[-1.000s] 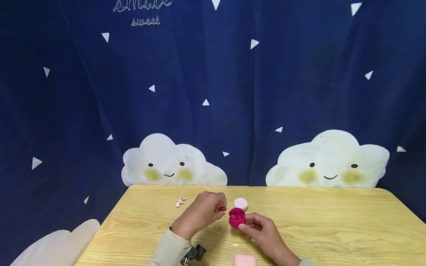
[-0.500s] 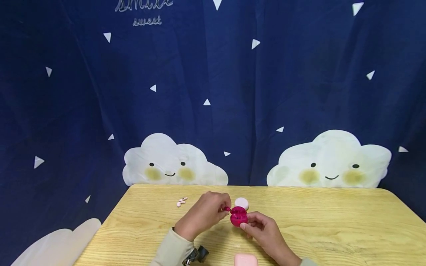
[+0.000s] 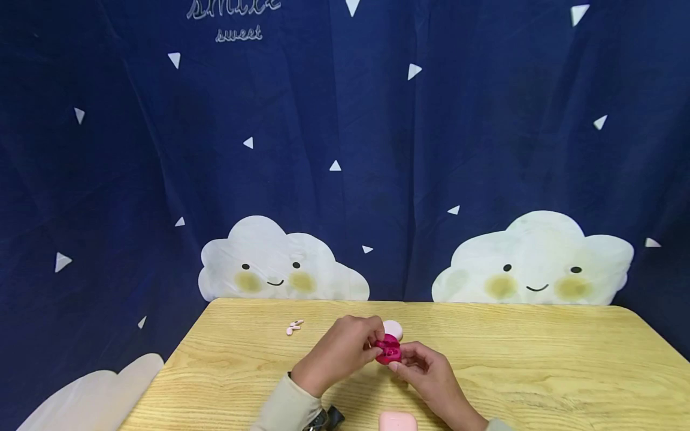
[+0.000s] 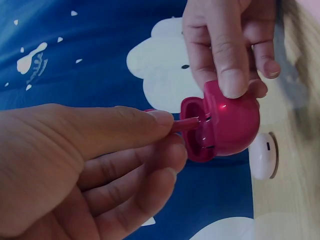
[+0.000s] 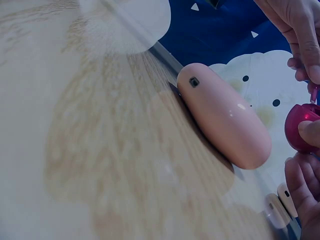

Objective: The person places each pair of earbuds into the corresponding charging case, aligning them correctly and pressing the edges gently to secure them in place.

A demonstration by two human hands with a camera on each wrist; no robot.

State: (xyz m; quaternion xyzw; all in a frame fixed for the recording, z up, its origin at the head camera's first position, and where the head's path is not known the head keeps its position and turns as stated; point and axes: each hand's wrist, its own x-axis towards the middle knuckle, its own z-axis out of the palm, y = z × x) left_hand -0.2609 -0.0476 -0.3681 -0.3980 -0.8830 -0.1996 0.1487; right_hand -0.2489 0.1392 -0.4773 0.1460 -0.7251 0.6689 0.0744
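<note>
My right hand [image 3: 431, 374] holds a glossy magenta earbud case [image 4: 235, 127], its lid flipped back and a small red light lit on its front. Thumb and fingers grip the case by its side. From the left, my left hand [image 3: 342, 350] pinches a magenta earbud [image 4: 186, 125] between thumb and index finger. In the left wrist view the stem of this earbud points into the case, its tip right at the opening. The fingertips hide the rest of the earbud. Both hands meet above the wooden table.
Behind the magenta case lies a round pale pink case [image 3: 394, 328]. Two pale pink earbuds [image 3: 294, 327] lie at the back left of the table [image 3: 539, 359]. A rounded pink case [image 3: 398, 421] sits at the near edge. A dark blue curtain [image 3: 377, 120] hangs behind.
My left hand has moved right with the earbud, from beside the magenta case to its opening. The right hand still holds the case in nearly the same place.
</note>
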